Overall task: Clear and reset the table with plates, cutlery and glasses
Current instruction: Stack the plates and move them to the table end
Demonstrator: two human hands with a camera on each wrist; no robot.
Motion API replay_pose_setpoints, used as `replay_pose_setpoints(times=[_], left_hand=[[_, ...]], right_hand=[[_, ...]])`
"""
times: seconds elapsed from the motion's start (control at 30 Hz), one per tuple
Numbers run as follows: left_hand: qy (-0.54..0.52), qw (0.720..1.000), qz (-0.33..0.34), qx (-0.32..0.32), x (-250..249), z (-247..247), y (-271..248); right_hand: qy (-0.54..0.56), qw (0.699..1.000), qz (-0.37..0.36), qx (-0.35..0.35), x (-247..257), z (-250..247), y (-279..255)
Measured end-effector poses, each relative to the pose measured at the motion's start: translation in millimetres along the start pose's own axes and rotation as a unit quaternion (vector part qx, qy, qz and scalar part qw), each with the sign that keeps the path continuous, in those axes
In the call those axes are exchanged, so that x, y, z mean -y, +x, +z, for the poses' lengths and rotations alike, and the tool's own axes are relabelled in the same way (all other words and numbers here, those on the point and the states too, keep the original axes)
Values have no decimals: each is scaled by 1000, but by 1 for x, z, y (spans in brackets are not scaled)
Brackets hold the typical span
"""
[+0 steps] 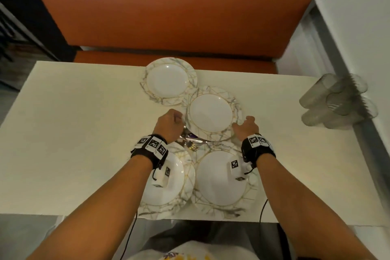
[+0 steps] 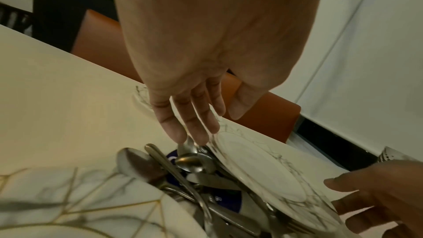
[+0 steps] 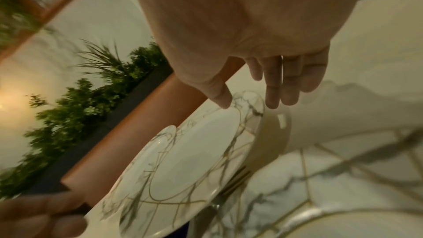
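Several marbled, gold-lined plates lie on the cream table [image 1: 73,133]. The middle plate [image 1: 211,112] [image 2: 263,169] [image 3: 183,160] rests tilted on a pile of spoons, forks and knives [image 1: 190,143] [image 2: 190,167]. My left hand [image 1: 171,124] [image 2: 215,128] has its straight fingers down at this plate's left edge, beside a spoon, with the thumb apart above the rim. My right hand [image 1: 242,126] [image 3: 249,105] holds the right rim, thumb on top and fingers past the edge.
One plate [image 1: 168,80] lies at the far edge, and two others, the left plate [image 1: 181,177] and the right plate [image 1: 219,177], at the near edge under my wrists. Several clear glasses [image 1: 335,103] stand at the right by the wall. An orange bench [image 1: 168,17] runs behind the table.
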State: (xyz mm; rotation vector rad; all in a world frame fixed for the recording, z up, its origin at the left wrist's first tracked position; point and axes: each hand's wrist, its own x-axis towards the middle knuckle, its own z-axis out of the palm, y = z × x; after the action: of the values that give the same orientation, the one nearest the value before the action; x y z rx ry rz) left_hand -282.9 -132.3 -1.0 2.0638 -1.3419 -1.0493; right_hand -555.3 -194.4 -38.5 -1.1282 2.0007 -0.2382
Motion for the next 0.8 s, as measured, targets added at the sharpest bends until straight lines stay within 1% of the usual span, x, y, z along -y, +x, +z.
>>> replay_pose_setpoints(times=[0.2, 0.37, 0.47, 0.53, 0.7, 0.8], left_hand=[[-21, 1000, -7, 18, 13, -25, 5], [-13, 1000, -8, 27, 13, -33, 12], [-16, 999, -13, 29, 10, -34, 15], [-16, 999, -12, 30, 7, -32, 15], [-28, 999, -14, 32, 0, -27, 15], [-52, 998, -25, 25, -7, -25, 9]], right_hand=[[29, 997, 62, -43, 17, 9, -1], [40, 997, 37, -61, 22, 3, 7], [54, 995, 56, -65, 29, -7, 3], [78, 993, 50, -70, 30, -13, -3], [163, 979, 2, -126, 20, -27, -12], [199, 972, -27, -120, 20, -33, -19]])
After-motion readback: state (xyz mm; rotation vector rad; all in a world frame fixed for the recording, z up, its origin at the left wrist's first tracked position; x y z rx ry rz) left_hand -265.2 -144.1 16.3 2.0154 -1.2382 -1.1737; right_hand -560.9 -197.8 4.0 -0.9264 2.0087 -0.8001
